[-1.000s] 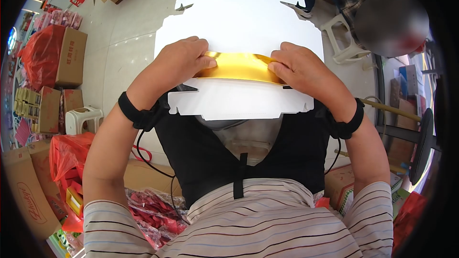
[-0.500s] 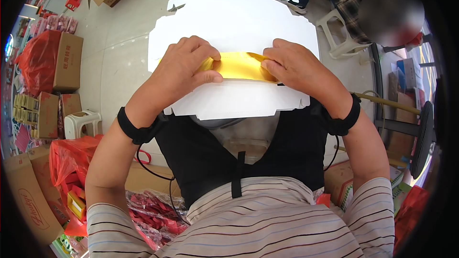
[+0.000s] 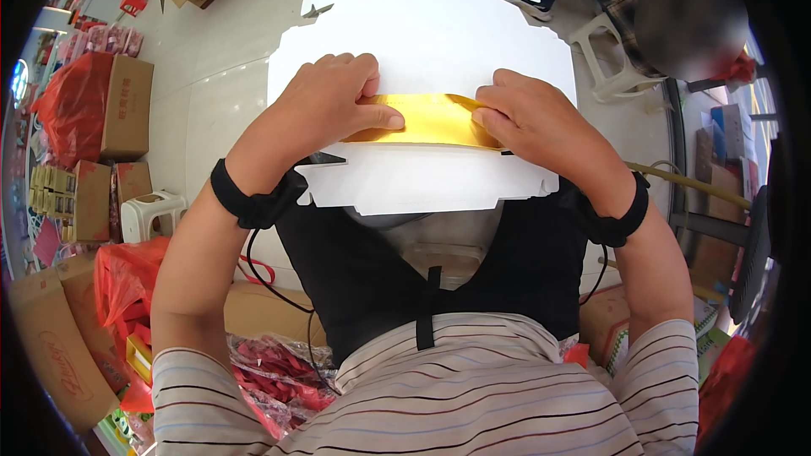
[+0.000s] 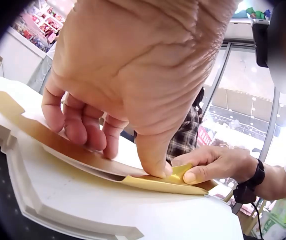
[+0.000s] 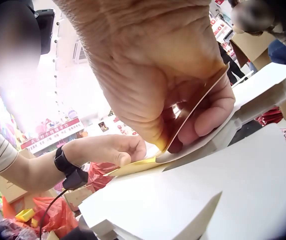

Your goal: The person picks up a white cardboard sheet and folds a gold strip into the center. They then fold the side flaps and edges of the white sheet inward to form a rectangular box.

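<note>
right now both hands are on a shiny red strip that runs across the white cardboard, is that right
Not quite: the shiny strip is gold, not red, as the head view shows. The rest is right: the left hand and right hand are both on it, and it runs across the white cardboard.

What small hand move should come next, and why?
Probably press down with the left hand along the shiny gold card strip: it bows up from the white cardboard sheet, while the right hand pinches its right part.
</note>
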Demonstrator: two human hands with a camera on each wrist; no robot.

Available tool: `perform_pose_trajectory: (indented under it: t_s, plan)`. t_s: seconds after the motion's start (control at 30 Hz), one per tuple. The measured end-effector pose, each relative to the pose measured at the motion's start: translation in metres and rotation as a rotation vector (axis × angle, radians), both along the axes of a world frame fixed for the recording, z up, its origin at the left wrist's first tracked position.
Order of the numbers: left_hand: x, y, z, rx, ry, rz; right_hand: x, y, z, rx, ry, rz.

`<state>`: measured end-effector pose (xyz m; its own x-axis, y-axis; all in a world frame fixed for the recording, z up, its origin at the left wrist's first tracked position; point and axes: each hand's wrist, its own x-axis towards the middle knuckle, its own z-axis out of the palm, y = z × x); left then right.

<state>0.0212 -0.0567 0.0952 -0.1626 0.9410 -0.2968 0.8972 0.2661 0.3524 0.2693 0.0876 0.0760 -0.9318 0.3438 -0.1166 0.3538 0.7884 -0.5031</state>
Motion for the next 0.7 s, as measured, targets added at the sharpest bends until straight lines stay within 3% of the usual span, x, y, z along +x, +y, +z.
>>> perform_pose_trajectory:
  t_s: [0.07,0.17,0.27,0.37,0.7]
  plan:
    - [-0.004,-0.006,-0.008,0.133,-0.021,-0.045,0.001,0.000,0.001,-0.016,0.000,-0.008]
    - [0.005,-0.007,-0.008,0.145,-0.019,0.030,0.003,-0.001,-0.001,-0.029,0.018,-0.021]
    - [0.002,0.002,0.002,-0.042,0.011,-0.033,0.002,0.000,-0.001,-0.025,0.025,-0.013]
    - [-0.007,-0.004,-0.014,0.061,-0.092,-0.066,0.003,0.000,-0.001,-0.013,0.051,0.001]
    - [-0.003,-0.004,-0.028,0.176,0.010,-0.117,0.002,-0.003,-0.004,0.004,0.038,-0.005]
